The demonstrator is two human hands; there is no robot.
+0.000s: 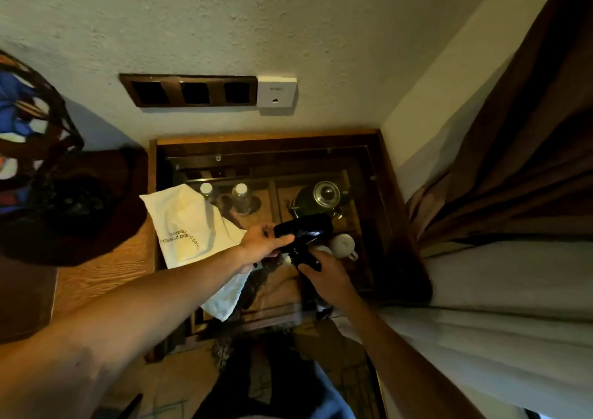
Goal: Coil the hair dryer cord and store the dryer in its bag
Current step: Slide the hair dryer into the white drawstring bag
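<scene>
Left forearm, bare, crossing the lower frame toward the centre. Left hand (264, 240): grip closed on the rear end of the hair dryer (303, 230), thumb laid along its side. Right hand (324, 275): grip closed around the dryer's handle and the ribbed cord collar, just below and right of the left grip.

Hair dryer: black, glossy, held between the two grips above the surface. Barrel long axis roughly level across the frame, free end pointing away from the left grip toward the curtain side; handle angled down into the right grip. Cord: hidden below the right hand, coiling cannot be told.

Bag (189, 226): white cloth, printed lettering, lying flat beside and under the left wrist, part of it overhanging the near edge.

Surface (378, 200): dark wooden tray-like top with raised rim, set in a room corner. Beyond the grips: two capped bottles (241, 198), a kettle (316, 198); just right of the dryer, a white cup (343, 245).

Room: rough plaster wall, three-gang switch plate (189, 91), brown curtain (513, 161), stained-glass lamp shade (29, 123) far left.
</scene>
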